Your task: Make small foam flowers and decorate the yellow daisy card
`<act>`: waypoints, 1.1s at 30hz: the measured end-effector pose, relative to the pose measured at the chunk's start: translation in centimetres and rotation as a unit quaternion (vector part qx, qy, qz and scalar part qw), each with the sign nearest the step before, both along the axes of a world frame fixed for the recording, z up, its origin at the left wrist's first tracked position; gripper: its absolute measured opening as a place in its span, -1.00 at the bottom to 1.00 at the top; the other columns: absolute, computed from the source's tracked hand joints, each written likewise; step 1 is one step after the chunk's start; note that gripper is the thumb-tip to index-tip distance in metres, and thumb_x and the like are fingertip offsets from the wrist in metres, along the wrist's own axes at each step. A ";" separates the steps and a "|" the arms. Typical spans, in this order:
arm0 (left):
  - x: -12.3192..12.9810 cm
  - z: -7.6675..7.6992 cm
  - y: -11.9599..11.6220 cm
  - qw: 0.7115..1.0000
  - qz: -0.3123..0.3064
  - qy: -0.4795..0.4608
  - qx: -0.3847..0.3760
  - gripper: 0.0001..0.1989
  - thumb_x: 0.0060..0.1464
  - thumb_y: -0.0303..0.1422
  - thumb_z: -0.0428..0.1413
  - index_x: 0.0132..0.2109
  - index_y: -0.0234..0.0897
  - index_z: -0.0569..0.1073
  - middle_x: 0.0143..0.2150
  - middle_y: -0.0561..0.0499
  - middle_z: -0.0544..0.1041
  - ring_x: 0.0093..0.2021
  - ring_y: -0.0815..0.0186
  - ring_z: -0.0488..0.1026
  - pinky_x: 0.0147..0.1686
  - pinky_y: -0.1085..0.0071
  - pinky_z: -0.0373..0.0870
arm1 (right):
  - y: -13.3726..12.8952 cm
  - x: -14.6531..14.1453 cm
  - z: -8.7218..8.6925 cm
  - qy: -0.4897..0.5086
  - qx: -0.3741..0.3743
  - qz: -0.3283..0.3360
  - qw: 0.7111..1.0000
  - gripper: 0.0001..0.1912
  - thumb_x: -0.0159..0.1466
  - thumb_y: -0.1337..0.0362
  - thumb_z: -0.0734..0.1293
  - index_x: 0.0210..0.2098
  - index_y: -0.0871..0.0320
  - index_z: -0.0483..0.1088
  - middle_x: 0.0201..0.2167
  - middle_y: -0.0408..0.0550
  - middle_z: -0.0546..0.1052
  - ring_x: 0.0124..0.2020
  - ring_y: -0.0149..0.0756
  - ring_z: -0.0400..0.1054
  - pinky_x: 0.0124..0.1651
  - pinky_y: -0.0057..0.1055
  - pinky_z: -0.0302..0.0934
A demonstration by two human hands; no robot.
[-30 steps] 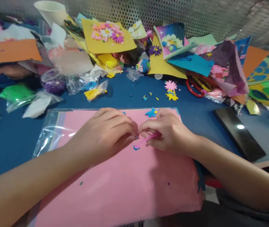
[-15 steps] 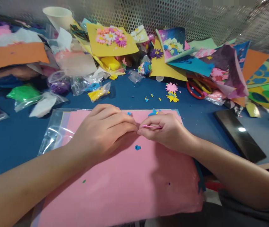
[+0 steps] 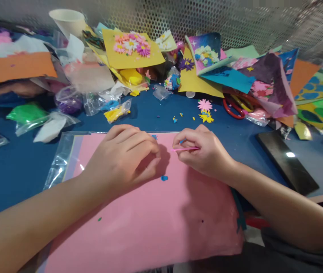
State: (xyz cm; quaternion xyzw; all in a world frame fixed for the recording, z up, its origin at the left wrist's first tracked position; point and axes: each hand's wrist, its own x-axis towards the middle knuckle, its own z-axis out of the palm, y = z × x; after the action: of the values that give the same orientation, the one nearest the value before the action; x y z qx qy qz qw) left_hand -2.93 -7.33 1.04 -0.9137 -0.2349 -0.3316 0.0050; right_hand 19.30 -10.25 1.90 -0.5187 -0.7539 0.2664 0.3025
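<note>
My right hand (image 3: 202,148) grips a thin pink stick (image 3: 186,149) between thumb and fingers, its tip pointing left over the pink sheet (image 3: 138,231). My left hand (image 3: 130,155) rests on the sheet with thumb and fingertips pinched together; whatever is between them is too small to make out. A gap separates the two hands. On the sheet just below them lies a small blue clay piece (image 3: 164,178). Another blue bit (image 3: 155,137) sits at the sheet's top edge, and more blue shows behind my right fingers, mostly hidden.
Pink (image 3: 205,104) and yellow (image 3: 206,116) clay flowers lie beyond the sheet among crumbs. Bagged green clay (image 3: 27,112) is at left, a phone (image 3: 286,161) at right. Along the back stand a white cup (image 3: 69,22), cards with clay flowers (image 3: 133,47) and red-handled scissors (image 3: 232,108).
My hands have moved apart from where their fingertips met. The right hand has shifted right with the pink stick, and the left fingers have drawn back slightly left.
</note>
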 end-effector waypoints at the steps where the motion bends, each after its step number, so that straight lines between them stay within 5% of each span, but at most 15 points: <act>1: 0.0 0.0 0.0 1.000 0.001 0.003 -0.005 -0.89 0.28 -0.31 0.10 -0.26 -0.20 0.42 -0.24 0.00 0.63 -0.20 0.19 0.55 -0.06 0.16 0.37 | 0.1 0.2 -0.1 -0.045 0.037 -0.017 0.998 -0.88 0.14 0.33 0.28 -0.40 0.12 0.48 -0.69 -0.30 0.27 -0.58 -0.49 0.00 -0.32 -0.40 0.02; 5: -0.1 -0.1 0.1 1.000 0.002 0.007 -0.018 -0.87 0.30 -0.30 0.10 -0.25 -0.18 0.41 -0.25 0.04 0.63 -0.20 0.23 0.55 -0.06 0.17 0.34 | 0.3 0.8 -1.0 -0.155 0.125 -0.004 0.980 -0.73 0.14 0.37 0.28 -0.28 0.04 0.60 -0.60 -0.25 0.51 -0.57 -0.45 0.03 -0.21 -0.30 0.00; 11: -0.1 -0.3 0.2 0.999 0.003 0.011 -0.032 -0.86 0.29 -0.25 0.14 -0.25 -0.15 0.40 -0.24 0.08 0.64 -0.21 0.22 0.55 -0.08 0.14 0.35 | -0.1 0.8 -0.7 -0.146 0.177 0.081 0.970 -0.76 0.20 0.41 0.34 -0.19 0.04 0.58 -0.53 -0.29 0.60 -0.58 -0.45 0.07 -0.20 -0.29 -0.04; 15: -0.1 -0.2 0.1 0.999 -0.001 0.019 -0.039 -0.87 0.32 -0.26 0.11 -0.23 -0.14 0.40 -0.23 0.09 0.65 -0.21 0.23 0.55 -0.08 0.12 0.35 | -0.5 0.5 -0.1 -0.109 0.171 0.105 0.974 -0.88 0.27 0.39 0.39 -0.30 0.06 0.56 -0.52 -0.34 0.62 -0.58 -0.49 0.02 -0.22 -0.28 -0.09; 21: -0.3 -0.3 0.2 0.998 -0.001 0.022 -0.052 -0.88 0.32 -0.22 0.12 -0.22 -0.08 0.39 -0.21 0.13 0.66 -0.18 0.26 0.55 -0.03 0.11 0.35 | -0.3 0.4 -0.5 -0.038 0.117 0.134 0.983 -0.81 0.30 0.42 0.34 -0.25 0.07 0.60 -0.39 -0.28 0.70 -0.57 -0.52 0.13 -0.25 -0.30 -0.12; 27: -0.2 -0.1 0.1 0.999 0.005 0.020 -0.041 -0.93 0.32 -0.25 0.13 -0.17 -0.09 0.42 -0.17 0.17 0.67 -0.17 0.28 0.57 -0.02 0.16 0.33 | -0.3 0.4 -0.6 -0.046 0.132 0.121 0.983 -0.70 0.22 0.52 0.31 -0.24 0.05 0.61 -0.36 -0.29 0.71 -0.59 -0.53 0.12 -0.25 -0.31 -0.10; 33: -0.1 0.0 0.1 0.999 0.008 0.020 -0.045 -0.89 0.31 -0.23 0.11 -0.20 -0.12 0.45 -0.22 0.11 0.67 -0.20 0.23 0.58 -0.03 0.12 0.32 | -0.1 0.8 -0.5 -0.062 0.135 0.077 0.986 -0.82 0.29 0.39 0.32 -0.25 0.09 0.59 -0.40 -0.23 0.69 -0.59 -0.53 0.19 -0.19 -0.31 -0.02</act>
State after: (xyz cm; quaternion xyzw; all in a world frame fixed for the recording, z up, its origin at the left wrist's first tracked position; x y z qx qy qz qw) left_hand -3.07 -7.28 1.08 -0.9174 -0.2569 -0.3027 -0.0287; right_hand 20.11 -10.35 1.37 -0.4293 -0.8379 0.1523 0.3008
